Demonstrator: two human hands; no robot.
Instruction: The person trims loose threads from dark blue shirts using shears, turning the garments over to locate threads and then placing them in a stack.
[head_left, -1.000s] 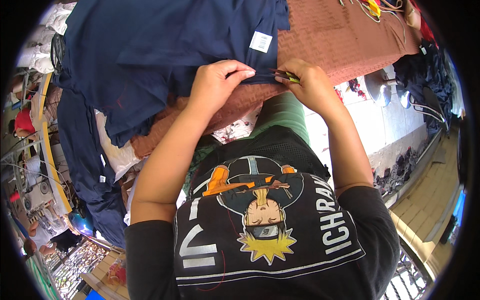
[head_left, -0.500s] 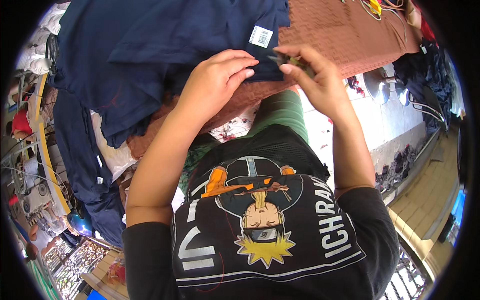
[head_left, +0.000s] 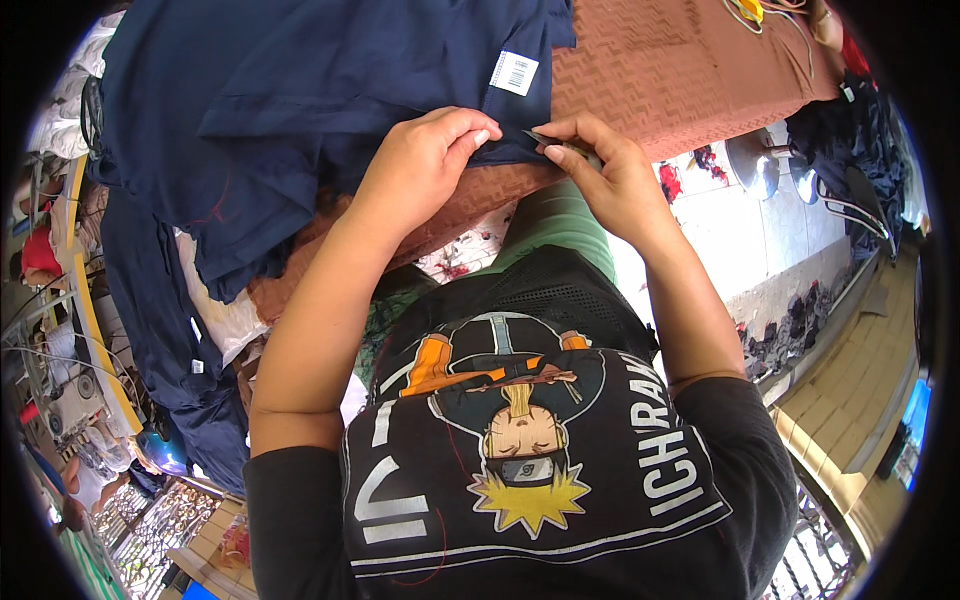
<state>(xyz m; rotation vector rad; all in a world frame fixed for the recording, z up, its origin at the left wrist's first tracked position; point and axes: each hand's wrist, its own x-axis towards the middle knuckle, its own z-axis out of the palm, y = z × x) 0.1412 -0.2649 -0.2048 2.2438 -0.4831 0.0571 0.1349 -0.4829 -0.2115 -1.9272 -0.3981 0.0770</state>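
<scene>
Navy-blue cloth garment (head_left: 350, 80) spread on brown, cloth-covered desk (head_left: 680, 70). Left hand (head_left: 420, 165): fingers pressed together at garment's near edge, cannot tell on what. Right hand (head_left: 622, 175): fingers pinching dark, pointed snips (head_left: 537, 137). Risk: nicked garment or left fingers, from tip slipping just beside them.

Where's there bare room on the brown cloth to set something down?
The brown cloth is bare beyond the right hand, between the navy fabric and the yellow object up top. To the left, the fabric and left hand crowd it.
</scene>
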